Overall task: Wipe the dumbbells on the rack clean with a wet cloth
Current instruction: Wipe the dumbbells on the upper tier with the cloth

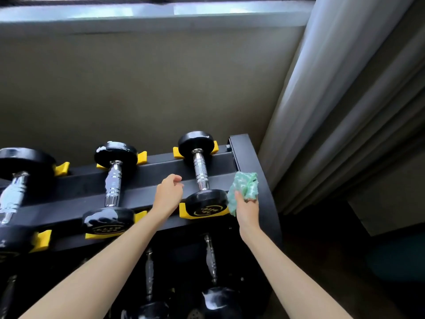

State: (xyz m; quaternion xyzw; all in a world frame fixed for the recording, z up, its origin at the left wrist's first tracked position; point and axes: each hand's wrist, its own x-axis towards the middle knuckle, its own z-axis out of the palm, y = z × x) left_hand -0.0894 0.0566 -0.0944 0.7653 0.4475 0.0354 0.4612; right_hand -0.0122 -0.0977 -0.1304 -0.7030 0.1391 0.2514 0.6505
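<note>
A black dumbbell rack [241, 157] with yellow cradles holds three dumbbells on its top tier. The rightmost dumbbell [201, 171] has a chrome handle and black heads. My right hand [247, 210] grips a green cloth [243, 187] just right of that dumbbell's near head. My left hand [169, 192] hovers just left of the same dumbbell over the rack rail, fingers loosely curled and holding nothing. The middle dumbbell [112, 185] and the left dumbbell [13, 194] show whitish smears.
More dumbbells [213, 272] lie on a lower tier under my arms. A beige wall stands behind the rack with a window sill [149, 17] above. Grey curtains [340, 100] hang close to the rack's right end. Dark floor [322, 261] lies to the right.
</note>
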